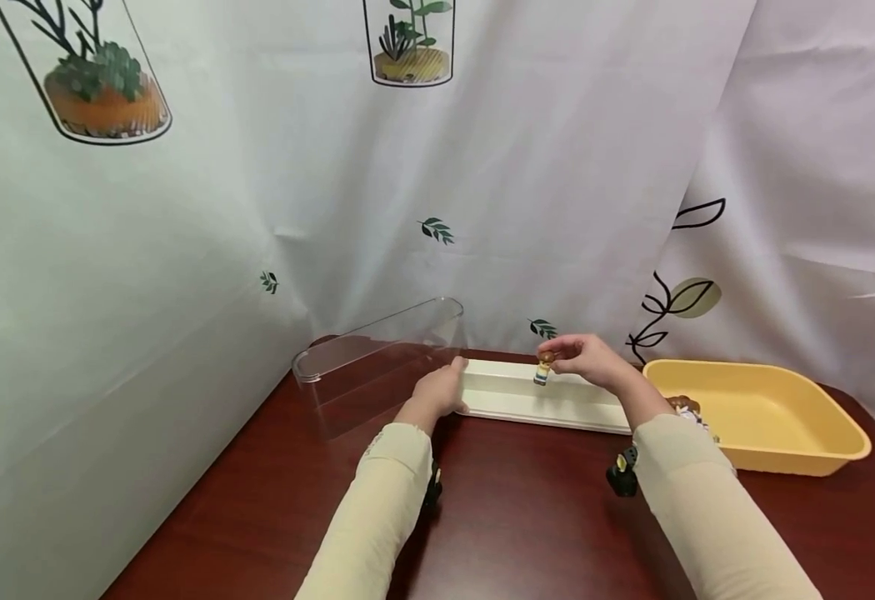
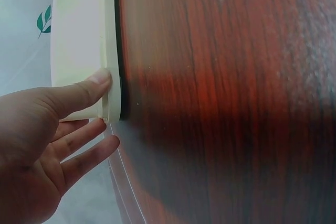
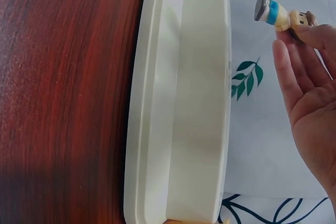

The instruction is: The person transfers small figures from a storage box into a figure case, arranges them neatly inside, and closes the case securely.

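A long cream tray [image 1: 493, 406] with a stepped rim lies on the table. At its left end my left hand [image 1: 441, 389] grips it; the left wrist view shows the thumb [image 2: 94, 85] on the rim and the fingers around the outer end. Above the tray, my right hand [image 1: 593, 362] pinches a small figurine [image 1: 541, 373] by its brown-haired head. In the right wrist view the figurine [image 3: 283, 18] has a pale body, a blue band and a grey base, and it is apart from the tray [image 3: 199, 103].
Left of the tray stands a clear plastic cover [image 1: 362, 367]. A yellow bin [image 1: 797, 461] sits at the right, with at least one brown-topped figurine [image 1: 683, 404] by its near-left side, partly hidden by the right sleeve. Behind the dark red table [image 1: 512, 508] hangs a white printed curtain [image 1: 557, 167].
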Available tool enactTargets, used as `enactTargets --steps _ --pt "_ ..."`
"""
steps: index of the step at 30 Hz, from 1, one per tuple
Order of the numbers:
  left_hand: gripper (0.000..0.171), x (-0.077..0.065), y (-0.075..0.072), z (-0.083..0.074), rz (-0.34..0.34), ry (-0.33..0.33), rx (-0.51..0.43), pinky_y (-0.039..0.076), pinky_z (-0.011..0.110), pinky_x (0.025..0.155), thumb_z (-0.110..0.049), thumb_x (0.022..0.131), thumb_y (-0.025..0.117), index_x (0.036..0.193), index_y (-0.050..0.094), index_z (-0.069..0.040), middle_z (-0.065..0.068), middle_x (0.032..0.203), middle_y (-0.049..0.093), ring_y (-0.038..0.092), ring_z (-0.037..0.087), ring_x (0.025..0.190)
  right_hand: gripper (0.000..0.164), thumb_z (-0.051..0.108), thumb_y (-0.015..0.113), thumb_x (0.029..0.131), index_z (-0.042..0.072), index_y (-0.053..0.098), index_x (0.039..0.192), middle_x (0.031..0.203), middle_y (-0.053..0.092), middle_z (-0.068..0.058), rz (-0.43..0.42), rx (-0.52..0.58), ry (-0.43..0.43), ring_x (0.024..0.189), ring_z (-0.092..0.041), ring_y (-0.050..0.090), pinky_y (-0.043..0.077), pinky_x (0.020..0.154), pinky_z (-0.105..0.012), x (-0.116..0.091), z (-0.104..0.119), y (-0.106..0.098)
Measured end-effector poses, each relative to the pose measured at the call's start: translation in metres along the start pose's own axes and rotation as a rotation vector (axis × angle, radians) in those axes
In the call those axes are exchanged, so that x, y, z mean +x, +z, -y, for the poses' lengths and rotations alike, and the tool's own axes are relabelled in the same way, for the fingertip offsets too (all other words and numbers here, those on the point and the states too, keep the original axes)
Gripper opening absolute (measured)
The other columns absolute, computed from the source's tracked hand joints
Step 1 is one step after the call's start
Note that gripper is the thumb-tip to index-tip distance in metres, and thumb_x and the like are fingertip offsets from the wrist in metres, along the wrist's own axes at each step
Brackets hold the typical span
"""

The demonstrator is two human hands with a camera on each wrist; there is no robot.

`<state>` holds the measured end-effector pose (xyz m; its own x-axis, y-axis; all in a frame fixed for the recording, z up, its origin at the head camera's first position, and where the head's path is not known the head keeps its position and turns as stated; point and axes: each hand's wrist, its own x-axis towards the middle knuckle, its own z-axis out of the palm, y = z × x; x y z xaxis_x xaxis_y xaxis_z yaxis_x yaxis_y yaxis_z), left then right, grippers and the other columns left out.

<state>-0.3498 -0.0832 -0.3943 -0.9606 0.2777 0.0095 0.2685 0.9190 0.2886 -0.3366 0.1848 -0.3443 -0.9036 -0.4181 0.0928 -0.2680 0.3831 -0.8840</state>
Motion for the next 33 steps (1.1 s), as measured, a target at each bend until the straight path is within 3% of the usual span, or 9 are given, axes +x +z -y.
enactTargets --steps 8,33 --pt "0.087 -0.005 0.001 -0.001 0.017 -0.003 0.010 0.044 0.040 0.086 -0.023 0.069 0.083 0.139 0.032 -0.012 0.011 0.127 0.054 0.054 0.026 0.110 0.032 -0.004 0.058 0.085 -0.008 0.059 0.117 0.106 0.063 -0.018 -0.008 -0.052 0.018 0.099 -0.026 0.058 0.049 0.079 -0.030 0.002 -0.003 0.006" --pt "0.086 -0.002 -0.002 0.000 0.010 0.007 0.018 0.046 0.039 0.084 -0.025 0.069 0.083 0.138 0.033 -0.012 0.011 0.124 0.056 0.056 0.024 0.108 0.030 -0.005 0.058 0.082 -0.010 0.060 0.112 0.100 0.065 -0.018 -0.028 -0.121 -0.029 0.090 -0.022 0.060 0.047 0.070 -0.027 0.015 -0.007 0.023"
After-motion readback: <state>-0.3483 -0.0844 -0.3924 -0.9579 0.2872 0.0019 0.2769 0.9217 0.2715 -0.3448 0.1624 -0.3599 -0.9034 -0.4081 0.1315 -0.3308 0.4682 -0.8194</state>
